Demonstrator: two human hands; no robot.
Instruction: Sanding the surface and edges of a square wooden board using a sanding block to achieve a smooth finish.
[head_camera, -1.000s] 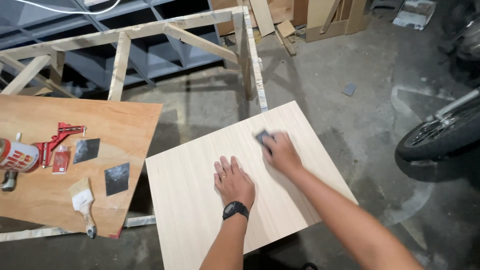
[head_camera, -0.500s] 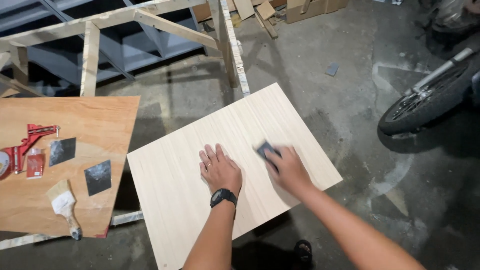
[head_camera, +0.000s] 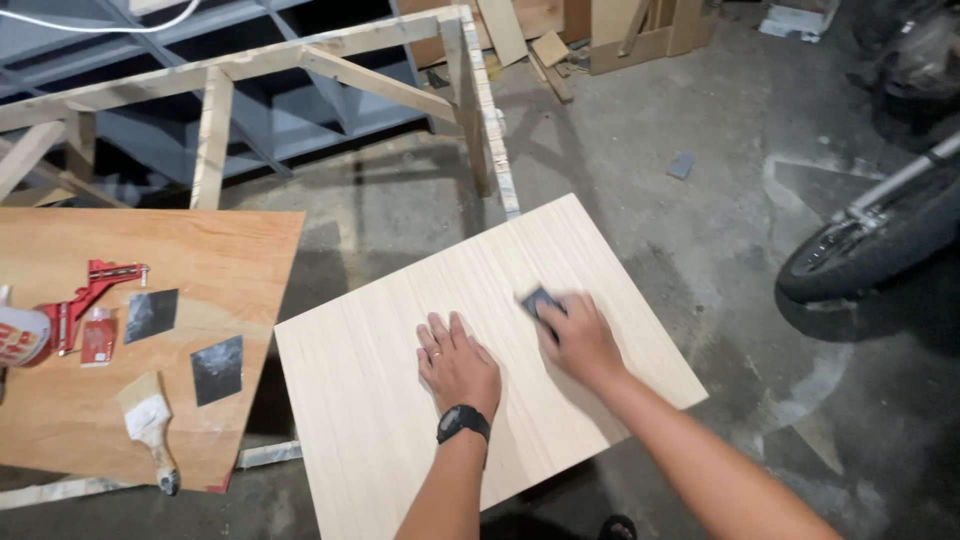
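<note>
From my seat at the feed, the far left shows a reddish-brown plywood sheet laid flat on a rough timber frame. On it lie a red metal corner clamp, a small red packet, two dark squares of sandpaper side by side, and a pale-bristled paintbrush with a wooden handle near the front edge. A white and red can is cut off by the picture edge.

To the right of that sits the pale, fine-grained rectangular wood panel, turned so its corners point away and toward me; its long axis runs from near left to far right. My left hand lies flat on it, palm down, fingers spread and empty, with a black wristwatch on the wrist and a ring on one finger. It is pressed against the board near its middle.

Just right of it, close but not touching, my right hand is closed down over a small dark sanding block. Only the block's far corner shows past the fingertips, which are blurred. The block rests on the panel's surface, toward the far right part of the board, lying ahead of the right hand and on the far side of the left. The right hand is clearly the nearer of the two to it.

Farther right, bare grey concrete floor and a motorcycle front wheel.
</note>
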